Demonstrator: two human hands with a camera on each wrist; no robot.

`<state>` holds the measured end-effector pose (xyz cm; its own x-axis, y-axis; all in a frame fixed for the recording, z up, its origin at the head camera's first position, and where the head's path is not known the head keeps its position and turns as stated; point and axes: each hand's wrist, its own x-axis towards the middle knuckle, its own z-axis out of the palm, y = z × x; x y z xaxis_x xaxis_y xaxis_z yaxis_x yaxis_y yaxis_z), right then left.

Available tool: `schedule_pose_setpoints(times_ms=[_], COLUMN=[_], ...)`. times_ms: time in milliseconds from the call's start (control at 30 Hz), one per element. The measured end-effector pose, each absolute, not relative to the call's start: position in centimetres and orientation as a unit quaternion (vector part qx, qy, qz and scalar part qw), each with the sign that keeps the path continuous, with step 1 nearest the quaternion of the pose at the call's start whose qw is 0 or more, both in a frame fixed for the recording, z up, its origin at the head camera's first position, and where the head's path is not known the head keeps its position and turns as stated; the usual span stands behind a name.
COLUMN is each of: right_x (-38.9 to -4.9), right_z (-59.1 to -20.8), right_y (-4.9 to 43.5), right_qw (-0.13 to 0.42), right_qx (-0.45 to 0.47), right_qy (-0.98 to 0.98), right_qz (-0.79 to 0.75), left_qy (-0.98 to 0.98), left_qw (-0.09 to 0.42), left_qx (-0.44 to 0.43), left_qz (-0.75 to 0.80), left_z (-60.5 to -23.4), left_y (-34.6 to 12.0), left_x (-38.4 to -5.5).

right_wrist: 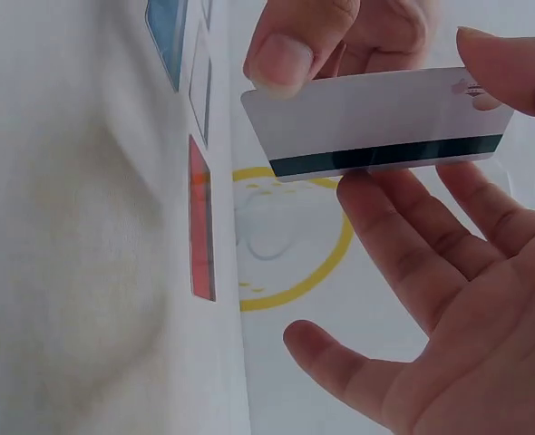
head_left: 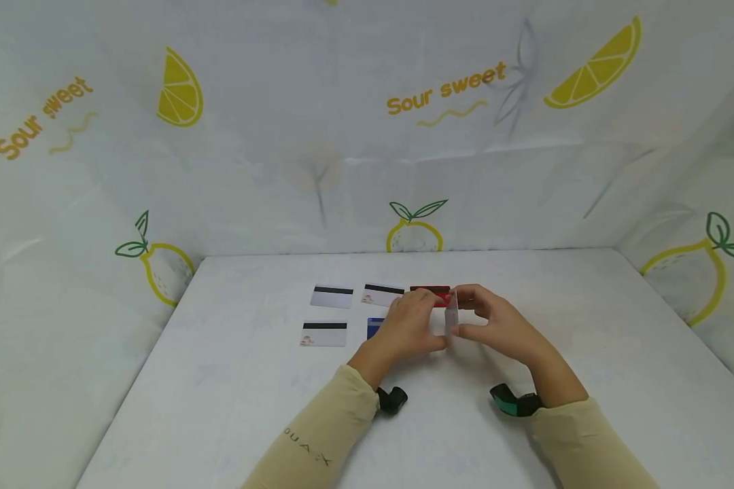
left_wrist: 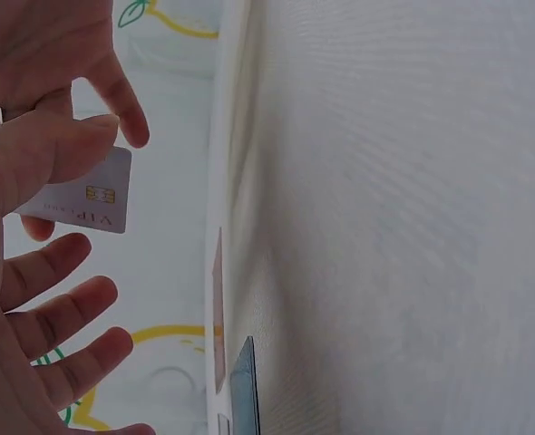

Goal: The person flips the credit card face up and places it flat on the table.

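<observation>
Held item: a white card [head_left: 451, 320], raised above the table [head_left: 593, 346] in front of the person and standing nearly edge-on to the head view. The left hand [head_left: 408, 324] pinches it from one side, thumb low; its grip is closed on the card. The right hand [head_left: 494, 323] grips the same card from the opposite side, thumb and fingers at its edges. The left wrist view shows a chip and "VIP" lettering on one face; the right wrist view shows a dark stripe on the other.

Edges and room: the table's back edge meets a lemon-printed sheet [head_left: 361, 183]; the side edges slant outward toward the person. Broad table surface extends from the right hand to the right edge, and from the cards to the left edge. A strip of surface lies between the forearms.

Cards on the table: the back row comprises a plain striped card [head_left: 332, 297], a striped card with a small mark [head_left: 382, 295] and a red card [head_left: 442, 296], partly hidden by the left hand. The front row comprises a second marked card [head_left: 323, 335] and a blue card [head_left: 374, 327], largely covered by that hand.
</observation>
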<state>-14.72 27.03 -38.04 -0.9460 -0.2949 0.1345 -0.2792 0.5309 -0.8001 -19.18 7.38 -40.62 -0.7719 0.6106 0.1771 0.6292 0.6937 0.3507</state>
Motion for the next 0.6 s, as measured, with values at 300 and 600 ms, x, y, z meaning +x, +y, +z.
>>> schedule_pose_setpoints(times_ms=[300, 600], right_x=[-14.49, -14.79], right_z=[-37.95, -38.01], right_y=[27.26, 27.98], right_qw=[0.027, 0.024], right_qx=[-0.145, -0.13], right_qy=[0.855, 0.87], right_qz=[-0.498, -0.475], left_qy=[-0.915, -0.925], left_qw=[0.022, 0.004], left_qx=[-0.34, -0.304], left_qz=[-0.216, -0.226], left_z=[-40.68, -40.31], left_y=[7.25, 6.85], left_x=[-19.1, -19.15])
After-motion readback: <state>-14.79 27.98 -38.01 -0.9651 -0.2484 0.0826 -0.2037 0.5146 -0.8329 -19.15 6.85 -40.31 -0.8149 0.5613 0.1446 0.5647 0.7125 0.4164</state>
